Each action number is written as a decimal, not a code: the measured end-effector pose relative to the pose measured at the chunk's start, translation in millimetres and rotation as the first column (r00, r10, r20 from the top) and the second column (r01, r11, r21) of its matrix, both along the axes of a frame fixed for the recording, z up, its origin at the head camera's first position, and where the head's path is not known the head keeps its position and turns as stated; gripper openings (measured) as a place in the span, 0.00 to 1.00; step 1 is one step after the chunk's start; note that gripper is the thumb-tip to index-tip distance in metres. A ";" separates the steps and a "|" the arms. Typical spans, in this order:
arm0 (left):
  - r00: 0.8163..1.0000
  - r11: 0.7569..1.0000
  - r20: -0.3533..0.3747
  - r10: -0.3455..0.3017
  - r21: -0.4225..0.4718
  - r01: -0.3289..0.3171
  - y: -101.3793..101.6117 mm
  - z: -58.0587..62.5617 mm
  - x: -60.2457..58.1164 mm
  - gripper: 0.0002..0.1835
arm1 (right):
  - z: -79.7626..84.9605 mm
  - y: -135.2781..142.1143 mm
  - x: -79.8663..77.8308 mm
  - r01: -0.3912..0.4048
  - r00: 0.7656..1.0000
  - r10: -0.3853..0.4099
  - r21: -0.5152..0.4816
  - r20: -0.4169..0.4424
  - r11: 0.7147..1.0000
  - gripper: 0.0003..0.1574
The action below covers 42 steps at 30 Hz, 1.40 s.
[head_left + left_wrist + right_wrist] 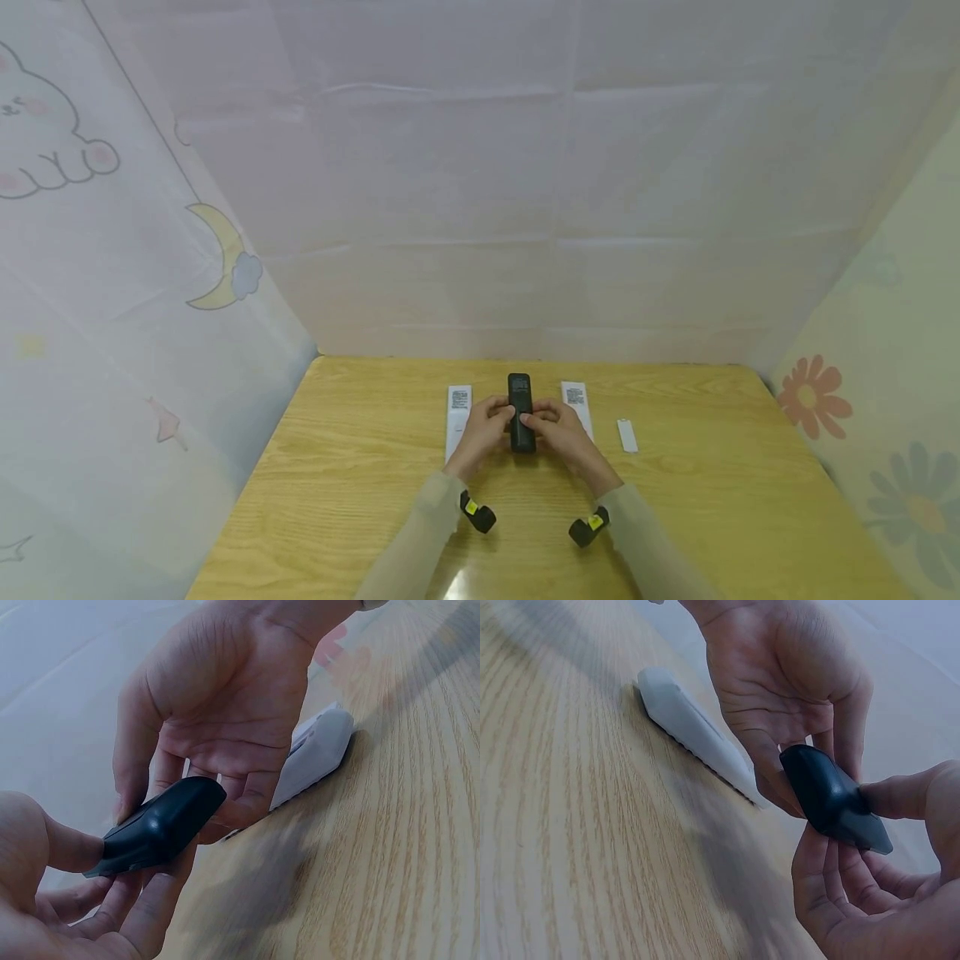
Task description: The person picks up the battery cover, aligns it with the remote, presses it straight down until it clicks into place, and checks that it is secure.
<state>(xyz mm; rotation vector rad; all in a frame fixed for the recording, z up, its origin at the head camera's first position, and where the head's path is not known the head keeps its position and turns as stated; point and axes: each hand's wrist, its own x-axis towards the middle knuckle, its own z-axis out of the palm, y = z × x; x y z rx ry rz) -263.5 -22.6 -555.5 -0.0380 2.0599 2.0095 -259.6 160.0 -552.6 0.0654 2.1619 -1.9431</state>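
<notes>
A long black remote control (519, 387), its printed label uppermost, is held between both hands in the head view. My left hand (486, 429) grips its left side, thumb on the upper face and fingers beneath. From the right, my right hand (562, 432) grips it the same way, its thumb lower down on the casing. Both wrist views show the remote's rounded end (180, 814) tilted and raised over the table. A white remote (457, 404) with a printed label lies beside the left hand, partly covered by it. Another white remote (575, 396) lies behind the right hand.
A small flat white piece (627, 436), shaped like a battery cover, lies on the wooden table (360, 467) right of the right hand. Patterned sheets hang as walls (480, 250) behind and on both sides. Each wrist wears a small black camera (477, 513).
</notes>
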 end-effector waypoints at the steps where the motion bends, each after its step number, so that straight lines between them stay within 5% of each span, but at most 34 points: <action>1: 1.000 1.000 -0.001 -0.001 -0.001 0.001 0.0 0.0 0.3 0.23 | 0.3 0.1 0.1 0.000 1.000 0.000 0.001 0.001 1.000 0.23; 42: 1.000 0.999 -0.026 -0.001 -0.052 0.000 0.2 -11.5 -0.6 0.24 | -10.4 -2.9 3.4 0.021 1.000 -0.019 0.076 -0.023 0.997 0.24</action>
